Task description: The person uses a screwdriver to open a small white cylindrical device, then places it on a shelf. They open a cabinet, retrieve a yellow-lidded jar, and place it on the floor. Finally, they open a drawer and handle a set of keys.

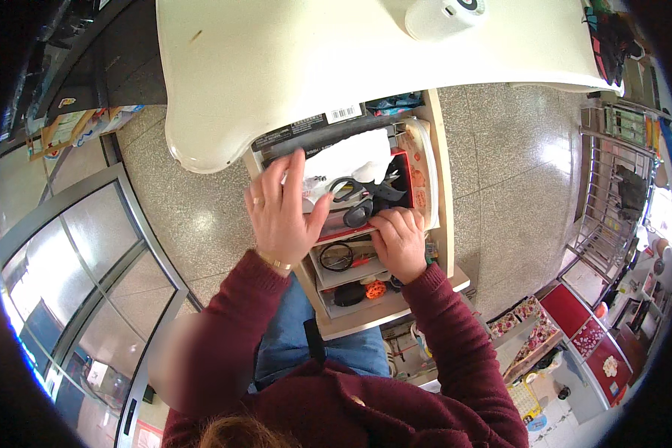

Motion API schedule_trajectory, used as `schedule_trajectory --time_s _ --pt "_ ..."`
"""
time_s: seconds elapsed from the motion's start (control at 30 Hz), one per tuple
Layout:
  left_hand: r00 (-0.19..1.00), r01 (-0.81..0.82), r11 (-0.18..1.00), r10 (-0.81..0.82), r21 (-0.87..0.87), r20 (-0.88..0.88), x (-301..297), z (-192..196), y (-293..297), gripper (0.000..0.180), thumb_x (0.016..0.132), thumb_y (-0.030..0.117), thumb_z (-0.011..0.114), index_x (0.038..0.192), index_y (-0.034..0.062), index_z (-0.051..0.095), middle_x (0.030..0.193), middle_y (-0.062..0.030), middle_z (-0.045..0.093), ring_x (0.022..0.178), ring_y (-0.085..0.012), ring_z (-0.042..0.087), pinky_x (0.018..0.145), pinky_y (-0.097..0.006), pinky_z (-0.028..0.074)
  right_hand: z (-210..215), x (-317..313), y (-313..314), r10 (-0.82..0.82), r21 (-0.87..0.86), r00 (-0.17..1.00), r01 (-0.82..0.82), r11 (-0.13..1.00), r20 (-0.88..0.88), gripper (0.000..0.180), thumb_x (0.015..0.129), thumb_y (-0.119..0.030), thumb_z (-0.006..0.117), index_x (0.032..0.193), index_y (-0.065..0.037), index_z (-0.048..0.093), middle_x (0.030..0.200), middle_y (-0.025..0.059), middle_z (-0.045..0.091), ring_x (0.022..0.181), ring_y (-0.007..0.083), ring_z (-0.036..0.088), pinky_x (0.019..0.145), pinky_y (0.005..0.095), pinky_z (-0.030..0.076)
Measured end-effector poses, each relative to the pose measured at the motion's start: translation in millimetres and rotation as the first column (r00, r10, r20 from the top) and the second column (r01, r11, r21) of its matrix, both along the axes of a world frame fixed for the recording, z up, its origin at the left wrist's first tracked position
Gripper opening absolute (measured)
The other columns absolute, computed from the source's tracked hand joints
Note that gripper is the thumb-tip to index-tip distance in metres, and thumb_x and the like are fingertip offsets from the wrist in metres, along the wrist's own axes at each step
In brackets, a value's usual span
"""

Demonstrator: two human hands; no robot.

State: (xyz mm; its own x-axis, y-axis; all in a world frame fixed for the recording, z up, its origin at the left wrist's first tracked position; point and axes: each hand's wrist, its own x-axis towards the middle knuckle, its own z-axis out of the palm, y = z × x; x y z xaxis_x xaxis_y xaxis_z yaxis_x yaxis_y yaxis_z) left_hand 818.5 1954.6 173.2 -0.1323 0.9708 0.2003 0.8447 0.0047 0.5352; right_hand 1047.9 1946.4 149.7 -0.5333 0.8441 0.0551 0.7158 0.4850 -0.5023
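Note:
An open drawer [446,179] is pulled out in front of me, packed with small things. My left hand [282,216] is open, fingers stretched over the drawer's left side beside a crumpled white plastic bag [355,158]. Whether its fingertips touch the bag I cannot tell. My right hand [400,237] has its fingers bent over the near rim of a red box [403,160], with the thumb close beside them. In and over that box lie black-handled scissors [346,190] and a rounded dark grey object [358,214].
Nearer me in the drawer are a black cable loop [336,257], an orange object [375,290] and a black oval item [349,294]. A cream tabletop [291,67] overhangs the drawer's far end, bearing a white cylindrical device [446,19]. A metal-framed glass door [89,299] stands left.

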Motion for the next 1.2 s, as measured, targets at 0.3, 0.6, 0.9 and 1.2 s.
schedule_trajectory --time_s 0.3,0.6,0.9,1.2 --pt "0.865 0.203 0.979 -0.179 0.001 0.469 7.7 34.7 -9.6 0.015 0.076 0.007 0.070 0.087 0.0082 0.060 0.094 -0.0054 0.067 0.081 -0.0250 0.060 0.076 -0.038 0.045 44.6 -9.5 -23.5 -0.241 -0.283 0.898 0.139 0.949 -0.369 0.075 0.077 -0.020 0.079 0.140 -0.003 0.042 0.133 0.0171 0.048 0.118 0.0350 0.051 0.102 0.0436 0.040" --pt "0.871 0.334 0.941 -0.333 0.064 0.361 33.1 31.6 -27.2 0.019 0.079 0.010 0.073 0.096 0.0055 0.067 0.095 -0.0082 0.067 0.085 -0.0278 0.064 0.080 -0.039 0.050 40.9 -6.9 -61.7 -0.910 -0.889 0.302 0.271 0.368 -0.285 0.023 0.104 -0.026 0.045 0.107 -0.006 0.056 0.072 0.0008 0.058 0.056 0.0081 0.053 0.048 0.0216 0.041" --pt "0.926 0.360 0.899 -0.376 -0.250 -0.016 68.7 9.3 18.6 0.054 0.077 0.021 0.073 0.128 0.0105 0.056 0.132 -0.0146 0.048 0.110 -0.0332 0.051 0.091 -0.045 0.046 36.1 11.8 -75.4 -0.719 -0.713 0.595 0.323 0.622 -0.358 0.022 0.097 -0.020 0.054 0.087 -0.001 0.059 0.068 0.0081 0.062 0.063 0.0151 0.060 0.057 0.0301 0.046" --pt "0.926 0.377 0.920 -0.373 -0.105 0.058 57.4 -1.7 10.3 0.035 0.074 0.010 0.069 0.107 0.0114 0.057 0.123 -0.0109 0.053 0.099 -0.0307 0.058 0.079 -0.045 0.048 38.5 8.5 -76.4 -0.697 -0.755 0.653 0.286 0.590 -0.297 0.030 0.099 -0.027 0.052 0.088 0.000 0.061 0.072 0.0042 0.062 0.068 0.0079 0.055 0.059 0.0266 0.044"
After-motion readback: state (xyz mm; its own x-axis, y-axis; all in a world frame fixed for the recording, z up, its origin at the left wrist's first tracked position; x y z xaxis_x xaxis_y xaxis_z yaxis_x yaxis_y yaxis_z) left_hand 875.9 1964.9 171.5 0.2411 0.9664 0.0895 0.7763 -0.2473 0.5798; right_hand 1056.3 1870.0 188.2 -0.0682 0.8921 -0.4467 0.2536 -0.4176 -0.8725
